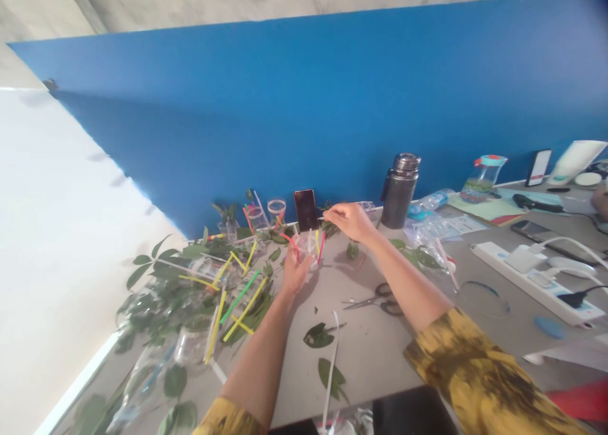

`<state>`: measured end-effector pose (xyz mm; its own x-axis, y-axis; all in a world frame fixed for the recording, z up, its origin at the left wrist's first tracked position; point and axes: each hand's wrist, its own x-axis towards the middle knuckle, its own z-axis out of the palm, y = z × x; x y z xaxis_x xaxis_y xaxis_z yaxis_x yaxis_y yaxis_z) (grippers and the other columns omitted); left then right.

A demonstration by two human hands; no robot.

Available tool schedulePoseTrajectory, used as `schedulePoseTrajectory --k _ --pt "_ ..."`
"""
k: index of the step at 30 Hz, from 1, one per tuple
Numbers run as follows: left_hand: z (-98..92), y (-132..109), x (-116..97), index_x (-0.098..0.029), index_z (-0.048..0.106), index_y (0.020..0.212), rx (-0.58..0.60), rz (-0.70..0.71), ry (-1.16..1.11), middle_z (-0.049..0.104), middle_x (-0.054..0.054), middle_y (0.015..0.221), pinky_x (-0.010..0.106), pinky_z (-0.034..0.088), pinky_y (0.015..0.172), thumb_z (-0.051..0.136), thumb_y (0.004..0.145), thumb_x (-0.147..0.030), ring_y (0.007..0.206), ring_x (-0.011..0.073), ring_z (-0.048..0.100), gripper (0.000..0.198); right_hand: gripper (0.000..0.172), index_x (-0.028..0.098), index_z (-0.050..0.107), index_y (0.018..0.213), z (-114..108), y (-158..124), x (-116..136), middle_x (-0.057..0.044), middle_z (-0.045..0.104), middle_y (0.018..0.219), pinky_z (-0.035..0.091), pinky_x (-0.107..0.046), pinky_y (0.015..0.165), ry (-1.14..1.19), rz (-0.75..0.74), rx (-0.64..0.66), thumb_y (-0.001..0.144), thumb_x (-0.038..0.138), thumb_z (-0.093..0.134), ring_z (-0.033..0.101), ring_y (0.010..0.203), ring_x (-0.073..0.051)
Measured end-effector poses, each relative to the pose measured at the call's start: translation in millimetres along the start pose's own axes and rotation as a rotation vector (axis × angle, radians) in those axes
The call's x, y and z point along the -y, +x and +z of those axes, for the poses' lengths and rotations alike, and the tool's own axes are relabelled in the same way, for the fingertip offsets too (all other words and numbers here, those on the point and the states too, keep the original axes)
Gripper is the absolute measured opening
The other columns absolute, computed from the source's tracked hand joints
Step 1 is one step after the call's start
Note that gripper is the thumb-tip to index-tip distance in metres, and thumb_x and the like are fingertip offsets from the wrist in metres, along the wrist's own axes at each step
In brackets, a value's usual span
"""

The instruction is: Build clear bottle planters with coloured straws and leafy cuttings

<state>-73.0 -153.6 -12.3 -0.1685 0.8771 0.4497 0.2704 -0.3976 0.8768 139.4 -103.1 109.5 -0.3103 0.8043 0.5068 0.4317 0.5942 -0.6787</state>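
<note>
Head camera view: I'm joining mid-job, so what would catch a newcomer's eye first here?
A bright blue wall fills the upper part of the view, behind the table. At the table's left, leafy cuttings lie heaped with yellow straws. In the centre, the left hand grips a clear plastic cup holding coloured straws, while the right hand pinches its fingers just above it.

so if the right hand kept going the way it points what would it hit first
Probably the dark phone standing just beyond the right hand. Depth is unclear, though, so the line might first cross the clear plastic cup with the straws in it.
</note>
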Motion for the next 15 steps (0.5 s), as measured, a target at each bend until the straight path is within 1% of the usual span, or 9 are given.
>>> schedulePoseTrajectory --k 3,5,6,8,10,11,12,13,15 --pt "2.8 0 5 -0.022 0.048 0.146 -0.002 -0.007 -0.059 0.065 0.013 0.140 0.053 0.044 0.117 0.071 0.075 -0.026 0.132 0.0313 0.062 0.075 0.042 0.016 0.077 0.082 -4 -2 -4 -0.003 0.069 0.067 0.037 -0.027 0.061 0.013 0.050 -0.067 0.093 0.051 0.058 0.059 0.062 -0.016" --pt "3.2 0 6 -0.021 0.046 0.146 0.021 -0.018 -0.080 0.064 0.015 0.140 0.055 0.044 0.116 0.074 0.072 -0.027 0.131 0.0325 0.062 0.079 0.037 0.016 0.077 0.083 -6 -6 -10 -0.004 0.072 0.070 0.039 -0.027 0.061 -0.003 0.127 -0.080 0.093 0.047 0.059 0.060 0.062 -0.016" --pt "3.0 0 6 -0.020 0.045 0.146 0.034 -0.025 -0.084 0.063 0.016 0.140 0.055 0.045 0.115 0.075 0.071 -0.028 0.131 0.0329 0.062 0.082 0.034 0.017 0.077 0.084 -6 -10 -14 -0.004 0.073 0.071 0.041 -0.027 0.062 -0.033 0.188 -0.065 0.093 0.044 0.059 0.061 0.062 -0.016" --pt "1.7 -1 5 -0.019 0.043 0.147 0.041 -0.037 -0.074 0.062 0.018 0.141 0.054 0.046 0.114 0.078 0.070 -0.030 0.131 0.0336 0.061 0.085 0.026 0.019 0.078 0.086 -6 -20 -23 -0.005 0.076 0.076 0.044 -0.027 0.064 -0.164 0.330 0.013 0.093 0.036 0.059 0.065 0.067 -0.018" --pt "0.0 -1 5 -0.020 0.044 0.146 0.015 -0.045 -0.040 0.060 0.018 0.143 0.053 0.045 0.115 0.079 0.069 -0.027 0.133 0.0338 0.060 0.085 0.020 0.022 0.080 0.091 -4 -32 -32 -0.007 0.078 0.087 0.047 -0.029 0.071 -0.373 0.422 0.108 0.092 0.026 0.060 0.070 0.079 -0.021" --pt "-0.9 -1 6 -0.021 0.045 0.145 0.003 -0.053 -0.023 0.059 0.017 0.144 0.053 0.045 0.115 0.079 0.068 -0.024 0.134 0.0337 0.059 0.084 0.022 0.023 0.080 0.097 -2 -38 -37 -0.008 0.079 0.096 0.048 -0.030 0.075 -0.478 0.428 0.151 0.091 0.020 0.060 0.071 0.088 -0.023" --pt "-1.8 0 7 -0.023 0.045 0.145 -0.002 -0.064 -0.014 0.059 0.016 0.145 0.053 0.044 0.116 0.079 0.068 -0.022 0.136 0.0335 0.058 0.084 0.028 0.024 0.081 0.104 0 -43 -43 -0.009 0.078 0.107 0.049 -0.031 0.080 -0.567 0.414 0.192 0.090 0.015 0.058 0.071 0.097 -0.024" --pt "-2.6 0 9 -0.024 0.045 0.146 0.000 -0.076 -0.013 0.058 0.016 0.146 0.052 0.044 0.116 0.079 0.067 -0.021 0.136 0.0332 0.057 0.085 0.035 0.025 0.080 0.112 3 -48 -48 -0.011 0.075 0.117 0.049 -0.032 0.083 -0.637 0.388 0.232 0.090 0.010 0.056 0.070 0.103 -0.025" --pt "-4.0 1 12 -0.024 0.042 0.149 0.013 -0.075 -0.014 0.059 0.015 0.147 0.052 0.046 0.114 0.078 0.068 -0.022 0.136 0.0330 0.058 0.088 0.048 0.026 0.076 0.125 9 -55 -57 -0.014 0.066 0.135 0.051 -0.033 0.087 -0.730 0.329 0.321 0.090 0.004 0.053 0.069 0.110 -0.026"
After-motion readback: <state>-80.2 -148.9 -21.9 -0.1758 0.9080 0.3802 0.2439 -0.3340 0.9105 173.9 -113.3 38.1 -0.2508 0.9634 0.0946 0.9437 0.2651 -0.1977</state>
